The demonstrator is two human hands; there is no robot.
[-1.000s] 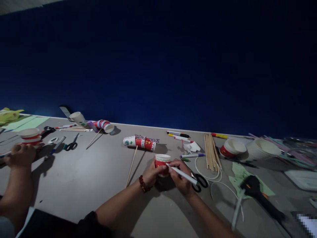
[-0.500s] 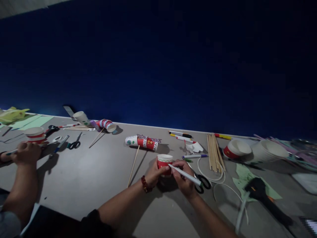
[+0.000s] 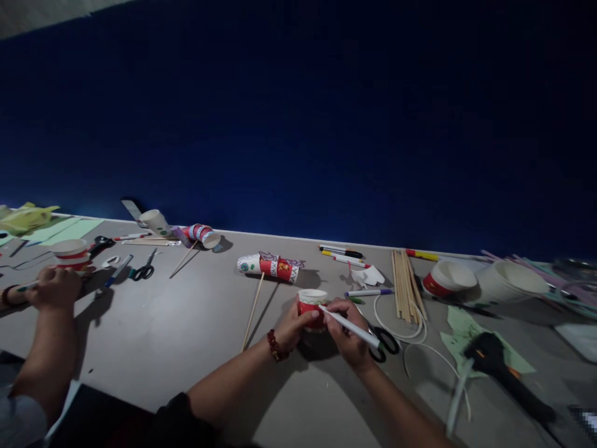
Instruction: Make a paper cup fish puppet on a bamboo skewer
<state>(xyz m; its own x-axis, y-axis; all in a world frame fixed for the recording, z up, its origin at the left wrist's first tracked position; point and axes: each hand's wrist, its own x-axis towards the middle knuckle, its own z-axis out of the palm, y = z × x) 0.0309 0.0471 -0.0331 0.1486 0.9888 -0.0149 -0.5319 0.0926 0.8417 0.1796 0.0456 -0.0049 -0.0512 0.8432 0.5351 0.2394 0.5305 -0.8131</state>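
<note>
My left hand (image 3: 290, 325) is closed round a red and white paper cup (image 3: 311, 303) that has a wavy green line near its rim. Pinched in my right hand (image 3: 347, 333) is a white marker (image 3: 352, 326), its tip against or very close to the cup's side. Behind the cup lies a decorated tube of joined paper cups (image 3: 269, 267) with purple paper pieces on top and a wooden stick (image 3: 253, 311) under it. Black-handled scissors (image 3: 388, 342) rest partly hidden beside my right hand.
To the right are wooden sticks (image 3: 405, 286), white cord (image 3: 420, 341), paper cups (image 3: 450, 278) and a black glue gun (image 3: 506, 379) on green paper. Several markers (image 3: 342, 252) lie at the back. At the left, another person's hands (image 3: 58, 286) are beside a cup (image 3: 69, 252).
The whole view has shifted slightly, so things appear a little further right. My hands keep the same hold on the cup and the marker.
</note>
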